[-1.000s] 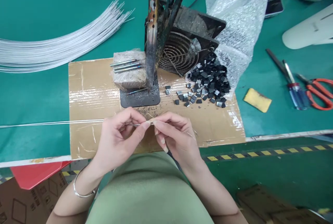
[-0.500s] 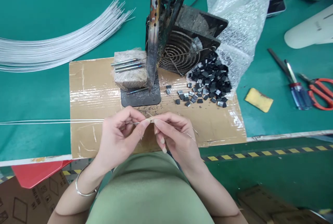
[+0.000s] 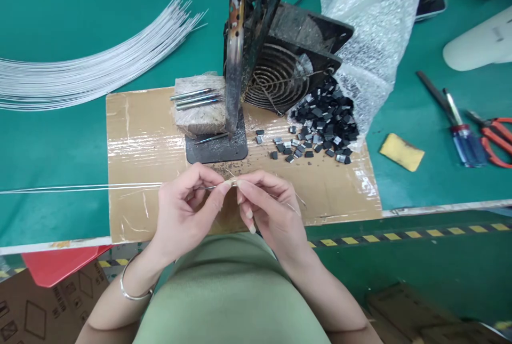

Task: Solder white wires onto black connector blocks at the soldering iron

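Observation:
My left hand (image 3: 190,208) pinches thin white wires (image 3: 136,186) between thumb and forefinger; they run off to the left across the cardboard (image 3: 136,146). Fingertip to fingertip with it, my right hand (image 3: 272,208) is closed on the other end of the same wires. Fine wire ends stick out above the fingertips and beyond the right knuckles. What lies right between the two thumbs is too small to make out. Just ahead of the hands is a dark metal base plate (image 3: 218,149) with dark crumbs scattered along its near side.
A soldering stand's metal tube (image 3: 235,61) rises before a black fan (image 3: 276,77). Small black connectors (image 3: 324,120) spill from bubble wrap (image 3: 372,40). A bundle of white wires (image 3: 120,64) lies left. A sponge (image 3: 401,152), screwdriver (image 3: 466,141) and red-handled pliers (image 3: 498,138) lie right.
Both hands keep nearly the same pinch on the wires. The view has shifted slightly, so objects on the right sit a little farther right.

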Tool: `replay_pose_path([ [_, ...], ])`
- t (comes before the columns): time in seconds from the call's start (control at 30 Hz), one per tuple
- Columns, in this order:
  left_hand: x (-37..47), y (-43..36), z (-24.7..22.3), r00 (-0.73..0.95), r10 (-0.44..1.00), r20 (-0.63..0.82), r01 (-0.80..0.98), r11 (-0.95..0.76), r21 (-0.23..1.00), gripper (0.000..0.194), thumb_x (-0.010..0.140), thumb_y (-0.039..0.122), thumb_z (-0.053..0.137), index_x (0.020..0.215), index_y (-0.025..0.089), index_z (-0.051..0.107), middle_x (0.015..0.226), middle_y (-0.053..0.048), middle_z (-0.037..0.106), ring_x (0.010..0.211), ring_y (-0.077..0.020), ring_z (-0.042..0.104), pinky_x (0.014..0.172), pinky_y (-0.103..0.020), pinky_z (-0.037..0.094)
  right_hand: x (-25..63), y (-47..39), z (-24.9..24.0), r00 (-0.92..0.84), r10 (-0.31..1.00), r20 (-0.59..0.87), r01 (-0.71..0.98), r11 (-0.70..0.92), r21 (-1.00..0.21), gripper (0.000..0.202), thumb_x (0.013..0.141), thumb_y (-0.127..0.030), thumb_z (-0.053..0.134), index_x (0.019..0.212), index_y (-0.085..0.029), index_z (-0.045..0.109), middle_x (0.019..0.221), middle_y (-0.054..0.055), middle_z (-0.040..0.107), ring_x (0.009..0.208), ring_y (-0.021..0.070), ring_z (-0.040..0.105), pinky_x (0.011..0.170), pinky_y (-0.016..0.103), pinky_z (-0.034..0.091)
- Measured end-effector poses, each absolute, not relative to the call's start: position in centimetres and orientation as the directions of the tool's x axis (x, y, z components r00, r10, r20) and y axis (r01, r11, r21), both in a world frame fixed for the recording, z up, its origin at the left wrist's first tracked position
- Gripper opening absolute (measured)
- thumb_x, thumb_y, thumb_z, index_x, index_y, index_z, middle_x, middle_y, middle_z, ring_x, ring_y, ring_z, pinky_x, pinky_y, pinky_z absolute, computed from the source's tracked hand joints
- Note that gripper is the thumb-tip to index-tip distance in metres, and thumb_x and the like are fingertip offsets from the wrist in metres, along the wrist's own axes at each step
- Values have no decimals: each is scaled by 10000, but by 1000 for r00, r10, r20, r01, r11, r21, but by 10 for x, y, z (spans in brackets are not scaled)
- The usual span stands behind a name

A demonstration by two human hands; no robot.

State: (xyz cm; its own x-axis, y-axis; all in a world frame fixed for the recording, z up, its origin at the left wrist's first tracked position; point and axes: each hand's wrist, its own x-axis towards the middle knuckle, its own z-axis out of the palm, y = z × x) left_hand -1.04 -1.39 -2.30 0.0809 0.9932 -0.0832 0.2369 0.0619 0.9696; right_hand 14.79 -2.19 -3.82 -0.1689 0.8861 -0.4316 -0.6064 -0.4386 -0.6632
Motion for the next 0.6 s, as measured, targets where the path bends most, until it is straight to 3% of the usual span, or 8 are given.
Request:
replay_pose_path([
  [0.27, -6, -14, -27, 46, 999, 5, 238, -15, 971, 105, 934, 171, 716, 843, 194, 669, 617, 42, 574, 494, -61, 436, 429, -186, 287, 141, -21, -36, -127, 887, -445, -653, -412, -636, 57, 827, -258, 795, 804, -212, 820, 618, -40, 655, 397, 51, 517, 330, 137, 449],
  [0.6, -5, -13, -30, 37, 999, 9, 195, -16, 981, 105, 941, 167, 700, 848, 189, 656, 592, 54, 554, 457, -51, 370, 410, -186, 252, 137, -23, -37, -123, 905, -407, -692, -372, -619, 102, 894, -209, 746, 823, -204, 820, 615, -49, 636, 408, 42, 532, 356, 117, 465],
])
